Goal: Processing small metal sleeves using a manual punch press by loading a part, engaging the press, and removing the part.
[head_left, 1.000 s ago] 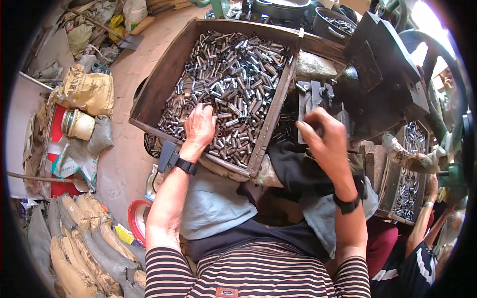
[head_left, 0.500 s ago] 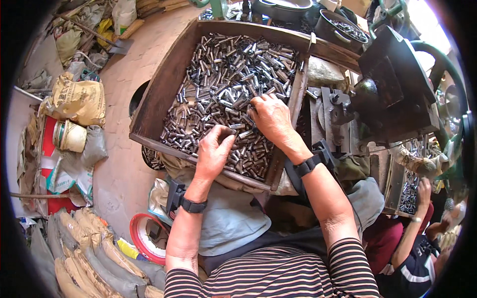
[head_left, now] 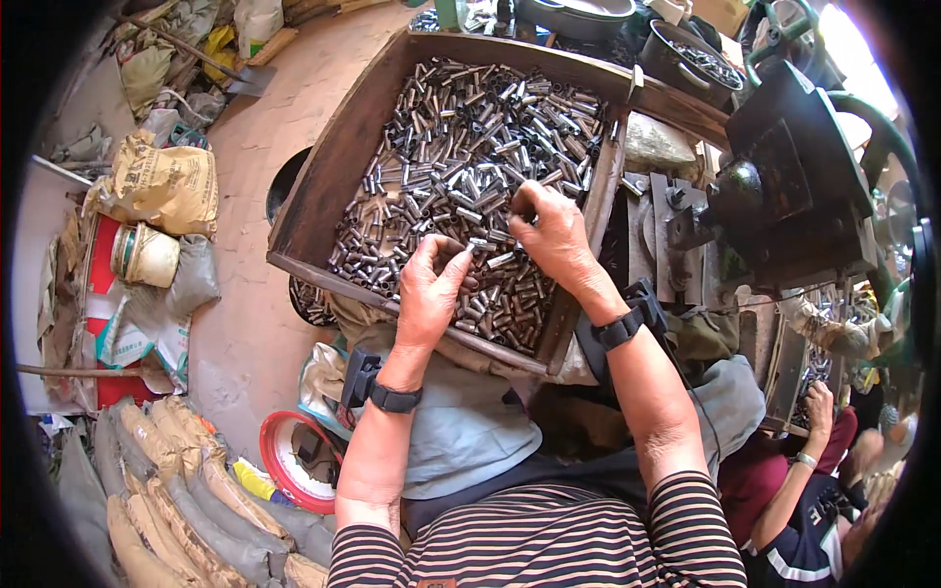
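A shallow wooden tray (head_left: 328, 176) in front of me holds a heap of short metal tubes (head_left: 461, 127), grey and shiny. Over its near part, my left hand (head_left: 429, 294) has thumb and fingers drawn together, with a bright metal tube (head_left: 479, 245) at the thumb tip. My right hand (head_left: 557, 235) hovers above the heap on the right, its fingers curled against the thumb; what they hold, if anything, is hidden. Both wrists wear black straps.
Close on the right stands a dark metal machine (head_left: 784, 181) with a handwheel. A pot of metal parts (head_left: 691, 64) sits beyond the tray. Stacked sacks (head_left: 186, 490) and a red-rimmed bucket (head_left: 299, 461) lie at lower left. Another person's hand (head_left: 818, 407) works at lower right.
My right hand has lifted off the heap, its fingers curling tighter. My left hand has shifted slightly right within the tray, and a bright tube now shows at its thumb. The view has shifted slightly.
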Available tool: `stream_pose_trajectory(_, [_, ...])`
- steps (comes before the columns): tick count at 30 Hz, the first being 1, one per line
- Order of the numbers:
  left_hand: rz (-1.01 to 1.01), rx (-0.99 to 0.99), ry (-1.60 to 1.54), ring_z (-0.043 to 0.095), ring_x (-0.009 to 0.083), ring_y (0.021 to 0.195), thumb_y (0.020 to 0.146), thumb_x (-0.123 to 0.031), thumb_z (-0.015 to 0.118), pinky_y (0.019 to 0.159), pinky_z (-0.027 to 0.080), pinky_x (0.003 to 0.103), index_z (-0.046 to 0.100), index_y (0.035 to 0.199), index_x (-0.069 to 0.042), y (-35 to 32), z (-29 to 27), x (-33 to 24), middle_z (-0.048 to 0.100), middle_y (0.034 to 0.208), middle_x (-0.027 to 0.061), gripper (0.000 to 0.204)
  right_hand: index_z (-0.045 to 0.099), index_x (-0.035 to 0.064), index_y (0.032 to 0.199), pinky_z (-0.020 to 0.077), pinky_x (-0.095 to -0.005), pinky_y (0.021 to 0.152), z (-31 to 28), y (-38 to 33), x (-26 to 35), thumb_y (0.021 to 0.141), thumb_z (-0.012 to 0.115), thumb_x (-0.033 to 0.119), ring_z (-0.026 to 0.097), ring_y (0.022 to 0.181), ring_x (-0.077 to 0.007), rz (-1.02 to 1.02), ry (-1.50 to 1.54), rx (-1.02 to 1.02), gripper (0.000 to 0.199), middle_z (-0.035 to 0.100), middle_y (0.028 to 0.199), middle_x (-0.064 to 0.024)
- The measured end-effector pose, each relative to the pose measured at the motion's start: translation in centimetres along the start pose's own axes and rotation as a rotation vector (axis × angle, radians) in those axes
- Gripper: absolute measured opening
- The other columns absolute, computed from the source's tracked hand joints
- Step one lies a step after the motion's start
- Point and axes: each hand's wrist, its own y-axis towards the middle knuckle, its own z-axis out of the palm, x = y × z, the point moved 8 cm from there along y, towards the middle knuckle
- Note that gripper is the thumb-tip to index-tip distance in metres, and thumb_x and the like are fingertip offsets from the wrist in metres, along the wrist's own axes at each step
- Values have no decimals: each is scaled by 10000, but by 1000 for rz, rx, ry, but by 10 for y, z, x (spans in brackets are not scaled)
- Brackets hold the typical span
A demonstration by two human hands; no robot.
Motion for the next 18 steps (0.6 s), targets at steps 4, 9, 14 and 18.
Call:
stream_pose_trajectory(4, [-14, -22, -30, 601, 73, 650, 929, -116, 587, 552, 487, 212, 580, 941, -26, 1, -1, 1, 618, 796, 16, 91, 575, 55, 892, 480, -420, 760, -7, -3, -10, 762, 673, 123, 599, 857, -327, 56, 100, -84, 176, 624, 823, -128])
stream_pose_trajectory(9, [127, -94, 136, 602, 78, 679, 931, -104, 584, 587, 522, 234, 591, 934, -11, -4, 0, -18, 623, 803, 21, 94, 616, 47, 879, 448, -446, 799, 7, -2, 0, 748, 713, 218, 553, 942, -320, -23, -236, -31, 237, 599, 918, -135])
stream_pose_trajectory(14, [164, -131, 218, 589, 77, 663, 920, -90, 589, 581, 535, 247, 588, 929, 7, -6, -2, -22, 622, 788, 39, 97, 646, 75, 859, 414, -440, 818, 18, 3, 14, 734, 715, 231, 546, 977, -295, -107, -396, -20, 212, 595, 927, -114])
stream_pose_trajectory(18, [167, -150, 221, 587, 77, 660, 921, -95, 590, 575, 528, 248, 590, 928, 5, -6, 0, -22, 624, 786, 36, 101, 656, 74, 838, 412, -448, 805, 14, -1, 11, 709, 718, 222, 565, 956, -286, -117, -391, -23, 206, 619, 910, -114])
